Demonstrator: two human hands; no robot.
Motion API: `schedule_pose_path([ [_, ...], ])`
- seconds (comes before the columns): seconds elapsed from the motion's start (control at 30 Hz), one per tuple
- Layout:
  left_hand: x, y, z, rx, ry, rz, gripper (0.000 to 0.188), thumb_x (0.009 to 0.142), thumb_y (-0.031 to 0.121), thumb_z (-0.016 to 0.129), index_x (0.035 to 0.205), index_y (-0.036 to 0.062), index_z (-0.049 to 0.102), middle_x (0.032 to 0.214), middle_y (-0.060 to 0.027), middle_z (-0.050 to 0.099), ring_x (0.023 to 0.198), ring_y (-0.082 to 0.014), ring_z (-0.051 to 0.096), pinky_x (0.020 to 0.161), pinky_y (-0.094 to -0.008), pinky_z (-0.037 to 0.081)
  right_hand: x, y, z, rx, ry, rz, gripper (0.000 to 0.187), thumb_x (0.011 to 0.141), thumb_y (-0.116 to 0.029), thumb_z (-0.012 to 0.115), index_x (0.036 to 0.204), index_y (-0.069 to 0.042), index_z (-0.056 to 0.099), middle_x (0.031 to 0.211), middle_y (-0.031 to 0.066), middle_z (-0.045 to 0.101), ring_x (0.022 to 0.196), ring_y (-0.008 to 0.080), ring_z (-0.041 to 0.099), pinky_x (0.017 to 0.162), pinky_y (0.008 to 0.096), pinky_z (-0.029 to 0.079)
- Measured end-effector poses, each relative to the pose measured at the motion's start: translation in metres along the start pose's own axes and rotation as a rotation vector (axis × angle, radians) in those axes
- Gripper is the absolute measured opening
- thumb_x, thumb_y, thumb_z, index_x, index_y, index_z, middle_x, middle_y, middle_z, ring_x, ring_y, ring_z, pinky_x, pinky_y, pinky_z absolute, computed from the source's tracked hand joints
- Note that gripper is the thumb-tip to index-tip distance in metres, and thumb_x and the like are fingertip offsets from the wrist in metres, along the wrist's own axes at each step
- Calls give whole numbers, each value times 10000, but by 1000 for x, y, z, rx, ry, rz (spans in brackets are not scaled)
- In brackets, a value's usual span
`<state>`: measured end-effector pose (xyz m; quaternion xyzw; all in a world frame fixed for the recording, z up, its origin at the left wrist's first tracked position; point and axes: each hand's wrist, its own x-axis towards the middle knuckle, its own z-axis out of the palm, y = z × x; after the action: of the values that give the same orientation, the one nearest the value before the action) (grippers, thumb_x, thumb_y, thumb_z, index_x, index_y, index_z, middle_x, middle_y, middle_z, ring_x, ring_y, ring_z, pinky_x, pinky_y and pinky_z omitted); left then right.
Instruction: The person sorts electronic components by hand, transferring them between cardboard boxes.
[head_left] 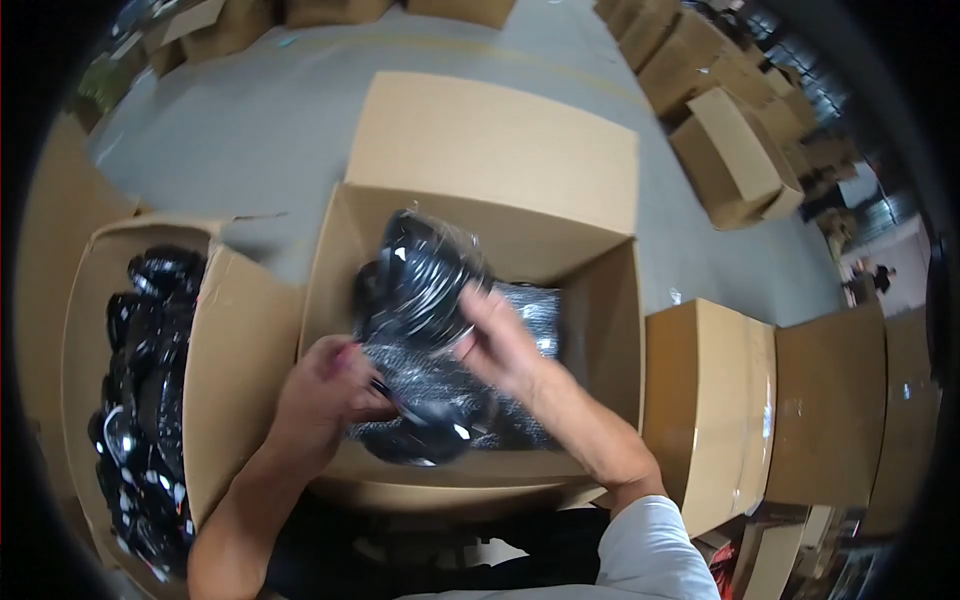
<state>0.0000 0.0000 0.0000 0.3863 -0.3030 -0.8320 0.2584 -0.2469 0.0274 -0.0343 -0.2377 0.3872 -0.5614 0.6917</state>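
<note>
In front of me stands a cardboard box [480, 200] with its far flap raised. My right hand [502, 342] is closed on the side of a black glossy rounded part wrapped in clear film [425, 290], tilted above the box's left half. Closer to me, my left hand [340, 385] has its fingers curled at the edge of a second black glossy part [425, 435], lower in the box. Motion blurs both hands somewhat. Silvery bubble wrap [535, 310] lies beneath the parts inside the box. What each part is for cannot be made out.
To the left, a cardboard box [235, 370] is filled with several black glossy wrapped parts [145, 400]. Taped cartons [735, 410] line the right side. Farther off, an open carton [735, 155] and stacked boxes stand on the grey floor [270, 120]. A distant person [882, 278] shows at far right.
</note>
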Motion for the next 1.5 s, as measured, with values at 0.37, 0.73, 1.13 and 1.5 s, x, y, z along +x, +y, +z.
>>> schedule_pose_path([
  [0.37,15,7,-3,543,11,106,420,939,11,573,1345,-40,478,849,-59,605,688,-137,657,650,-273,510,154,135,-209,-440,598,149,411,957,-355,677,1184,-20,607,1017,86,700,799,193,694,653,299,592],
  [0.73,28,15,0,-108,160,188,402,981,14,530,1375,30,451,1035,-128,601,825,-202,645,898,-373,541,49,110,-54,320,-502,267,906,887,-500,692,1559,-95,239,1514,132,424,1391,272,417,1199,460,262],
  [1.13,16,7,0,156,109,-135,809,993,180,598,1558,-14,52,1239,-249,549,877,-307,723,814,-366,601,75,42,-149,-62,436,159,508,918,-360,727,1283,-37,582,1172,71,668,1053,187,647,823,356,570],
  [1.5,17,-20,4,796,40,423,548,904,155,643,1358,-25,396,1168,-263,604,1084,-395,613,923,-456,494,71,109,-267,-1127,520,-269,537,898,-461,715,980,68,676,849,73,684,651,171,593,582,358,457],
])
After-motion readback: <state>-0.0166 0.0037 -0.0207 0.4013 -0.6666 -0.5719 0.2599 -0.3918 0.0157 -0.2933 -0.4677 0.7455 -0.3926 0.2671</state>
